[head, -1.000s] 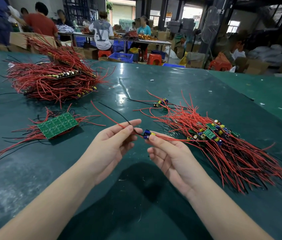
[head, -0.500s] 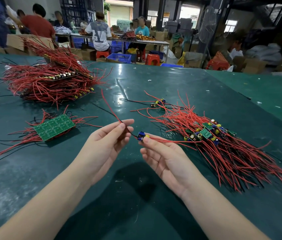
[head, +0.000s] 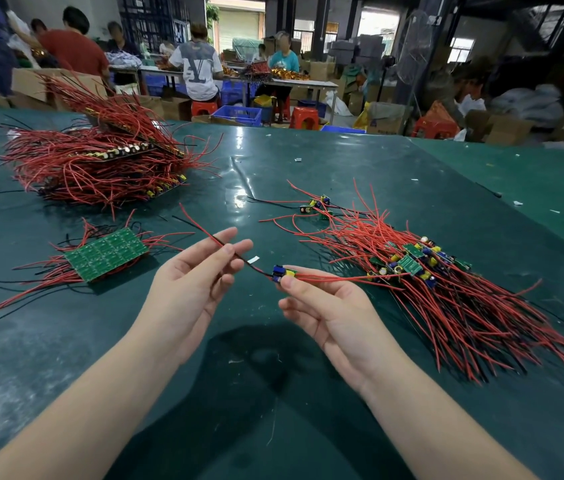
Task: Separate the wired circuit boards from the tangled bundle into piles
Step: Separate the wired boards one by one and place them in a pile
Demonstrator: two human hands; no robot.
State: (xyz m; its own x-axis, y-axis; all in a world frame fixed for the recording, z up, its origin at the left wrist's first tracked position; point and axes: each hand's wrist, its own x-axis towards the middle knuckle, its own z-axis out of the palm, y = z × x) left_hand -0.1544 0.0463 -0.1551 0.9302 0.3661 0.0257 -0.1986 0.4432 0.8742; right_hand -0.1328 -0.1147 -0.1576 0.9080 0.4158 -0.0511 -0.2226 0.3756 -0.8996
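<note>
Holding one small circuit board with blue and yellow components (head: 282, 273) above the dark green table mat (head: 273, 393), the person pinches it between the thumb and forefinger of the right hand (head: 329, 311). The left hand (head: 193, 289) pinches the board's red and black lead wires (head: 218, 241) between thumb and fingers a little way along, so the wires run nearly straight between the two hands — a grip that seems meant to keep the leads from catching other strands. The board hangs just left of the spread-out pile of small boards with long red wires (head: 412, 289), with one red lead trailing back into it. Farther left lies a flat green panel of boards with red wires (head: 107, 254), and beyond it a tall heap of red-wired board strips (head: 96, 161) — judging by the layout, separate piles for each kind.
</note>
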